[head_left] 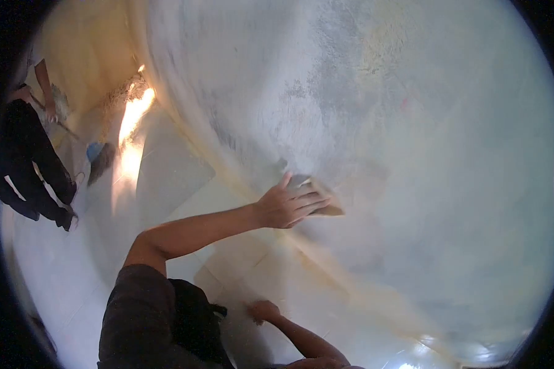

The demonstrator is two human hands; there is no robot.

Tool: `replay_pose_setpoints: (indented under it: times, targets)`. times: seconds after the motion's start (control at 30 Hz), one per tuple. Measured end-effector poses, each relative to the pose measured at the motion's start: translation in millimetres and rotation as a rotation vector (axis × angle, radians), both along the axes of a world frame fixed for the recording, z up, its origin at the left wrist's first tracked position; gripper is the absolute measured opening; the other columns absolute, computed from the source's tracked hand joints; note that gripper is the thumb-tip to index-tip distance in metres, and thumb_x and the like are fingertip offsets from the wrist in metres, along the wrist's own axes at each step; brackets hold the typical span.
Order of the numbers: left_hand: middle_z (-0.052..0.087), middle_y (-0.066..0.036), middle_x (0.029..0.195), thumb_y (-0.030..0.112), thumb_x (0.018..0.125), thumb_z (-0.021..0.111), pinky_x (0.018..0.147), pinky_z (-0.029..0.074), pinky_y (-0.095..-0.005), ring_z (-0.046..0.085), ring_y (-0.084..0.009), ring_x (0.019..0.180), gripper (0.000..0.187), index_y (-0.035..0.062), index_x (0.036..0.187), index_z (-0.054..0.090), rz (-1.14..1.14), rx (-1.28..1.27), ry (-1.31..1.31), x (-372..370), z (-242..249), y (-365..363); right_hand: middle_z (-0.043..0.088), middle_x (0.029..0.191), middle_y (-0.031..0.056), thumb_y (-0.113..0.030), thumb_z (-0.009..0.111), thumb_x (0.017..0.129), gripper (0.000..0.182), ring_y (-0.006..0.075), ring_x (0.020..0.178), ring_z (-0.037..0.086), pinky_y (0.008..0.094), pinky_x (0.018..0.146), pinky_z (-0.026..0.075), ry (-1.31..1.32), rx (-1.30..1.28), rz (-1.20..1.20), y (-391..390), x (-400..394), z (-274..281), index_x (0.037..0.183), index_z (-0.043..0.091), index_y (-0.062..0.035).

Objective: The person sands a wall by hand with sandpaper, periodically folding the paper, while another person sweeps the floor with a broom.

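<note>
My left hand [291, 204] reaches across from the left and presses a folded tan and grey sheet [330, 205] flat against the large pale wall surface [437, 147]. Its fingers lie over the sheet, with one finger sticking up apart from the others. Patches of grey and rough texture mark the surface above the hand. Down near my body is my right hand [264, 312], away from the wall. Its fingers are dim and blurred, and I cannot make out anything in them.
At the far left another person in dark trousers [34, 163] holds a long handle near a dark and blue tool head [100, 161]. Bright light falls on the tiled floor [83, 258]. A yellowish edge [194, 142] runs diagonally between floor and wall.
</note>
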State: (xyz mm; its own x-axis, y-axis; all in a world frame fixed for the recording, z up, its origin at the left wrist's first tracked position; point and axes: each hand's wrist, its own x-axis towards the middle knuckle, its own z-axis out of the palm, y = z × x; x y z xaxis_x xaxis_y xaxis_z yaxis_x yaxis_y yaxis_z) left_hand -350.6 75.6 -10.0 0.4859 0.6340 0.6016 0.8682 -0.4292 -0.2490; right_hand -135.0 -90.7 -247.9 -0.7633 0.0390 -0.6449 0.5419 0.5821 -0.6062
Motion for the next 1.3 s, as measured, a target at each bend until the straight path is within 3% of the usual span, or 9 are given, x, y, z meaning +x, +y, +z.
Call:
replay_pose_setpoints:
  times: [0.13, 0.37, 0.47, 0.73, 0.87, 0.97, 1.03, 1.17, 1.3]
  targets:
    - [0.045, 0.000, 0.141, 0.034, 0.089, 0.051, 0.103, 0.007, -0.0718, 0.042, -0.0218, 0.131, 0.048, 0.0188, 0.134, 0.049, 0.029, 0.184, 0.000, -18, -3, 13, 0.066, 0.067, 0.0084, -0.039, 0.049, 0.090, 0.034, 0.0209, 0.063, 0.067, 0.0373, 0.068, 0.054, -0.068, -0.067, -0.115, -7, -1, -24, 0.109, 0.054, -0.0121]
    - [0.029, -0.020, 0.148, 0.030, 0.101, 0.028, 0.111, 0.005, -0.0597, 0.027, -0.0360, 0.137, 0.053, 0.0010, 0.145, 0.025, -0.088, 0.804, -0.507, -28, 355, 51, 0.067, 0.067, 0.0079, -0.043, 0.044, 0.093, 0.046, 0.0172, 0.059, 0.067, 0.0329, 0.065, 0.055, -0.034, -0.096, -0.074, -2, -17, -20, 0.081, 0.063, -0.0024]
    - [0.027, -0.021, 0.149, 0.033, 0.101, 0.028, 0.112, 0.001, -0.0578, 0.023, -0.0334, 0.140, 0.055, -0.0021, 0.144, 0.025, -0.148, 0.732, -0.577, -29, 400, 50, 0.068, 0.071, 0.0088, -0.040, 0.041, 0.095, 0.046, 0.0183, 0.060, 0.068, 0.0345, 0.063, 0.057, -0.054, -0.185, -0.101, -7, -17, -36, 0.088, 0.063, -0.0012]
    - [0.050, 0.000, 0.136, 0.028, 0.080, 0.059, 0.108, 0.015, -0.0654, 0.040, -0.0226, 0.131, 0.057, 0.0216, 0.136, 0.048, -0.147, 0.031, 0.163, -39, 50, -16, 0.069, 0.081, 0.0142, -0.042, 0.042, 0.095, 0.049, 0.0231, 0.065, 0.069, 0.0374, 0.060, 0.059, -0.096, -0.394, -0.314, -18, -21, -87, 0.091, 0.066, -0.0002]
    - [0.054, 0.000, 0.130, 0.028, 0.082, 0.058, 0.107, 0.017, -0.0649, 0.045, -0.0236, 0.126, 0.053, 0.0218, 0.134, 0.050, 0.046, 0.276, 0.191, -48, 91, -4, 0.069, 0.078, 0.0140, -0.045, 0.044, 0.094, 0.051, 0.0233, 0.064, 0.069, 0.0366, 0.059, 0.059, -0.034, -0.411, -0.322, -17, -6, -94, 0.083, 0.068, -0.0011]
    - [0.049, -0.011, 0.136, 0.022, 0.084, 0.056, 0.108, 0.008, -0.0660, 0.042, -0.0319, 0.128, 0.047, 0.0103, 0.129, 0.051, 0.078, 0.717, -0.431, -44, 216, 37, 0.068, 0.073, 0.0137, -0.048, 0.043, 0.094, 0.055, 0.0229, 0.063, 0.069, 0.0356, 0.059, 0.058, -0.014, -0.390, -0.309, -14, -1, -59, 0.080, 0.068, -0.0012]
    - [0.026, -0.020, 0.150, 0.034, 0.100, 0.029, 0.110, -0.002, -0.0598, 0.017, -0.0352, 0.141, 0.058, -0.0035, 0.143, 0.025, 0.066, 0.657, -0.423, -27, 272, 33, 0.068, 0.071, 0.0129, -0.048, 0.042, 0.094, 0.056, 0.0218, 0.062, 0.069, 0.0351, 0.058, 0.058, -0.031, -0.329, -0.262, -14, -4, -68, 0.078, 0.068, -0.0018]
    - [0.049, -0.005, 0.137, 0.024, 0.084, 0.056, 0.106, 0.005, -0.0698, 0.043, -0.0281, 0.128, 0.046, 0.0144, 0.129, 0.053, -0.112, 0.627, -0.247, -20, 171, 49, 0.068, 0.068, 0.0111, -0.051, 0.038, 0.096, 0.059, 0.0185, 0.059, 0.068, 0.0316, 0.059, 0.057, -0.048, -0.261, -0.272, -13, 3, -88, 0.073, 0.068, -0.0042]
    - [0.051, 0.008, 0.135, 0.031, 0.084, 0.056, 0.093, 0.027, -0.0769, 0.043, -0.0196, 0.129, 0.047, 0.0301, 0.131, 0.052, -0.144, 0.111, 0.303, -18, -48, 4, 0.068, 0.067, 0.0086, -0.051, 0.038, 0.095, 0.058, 0.0172, 0.058, 0.068, 0.0285, 0.060, 0.056, -0.127, -0.324, -0.362, -7, 1, -42, 0.071, 0.068, -0.0060]
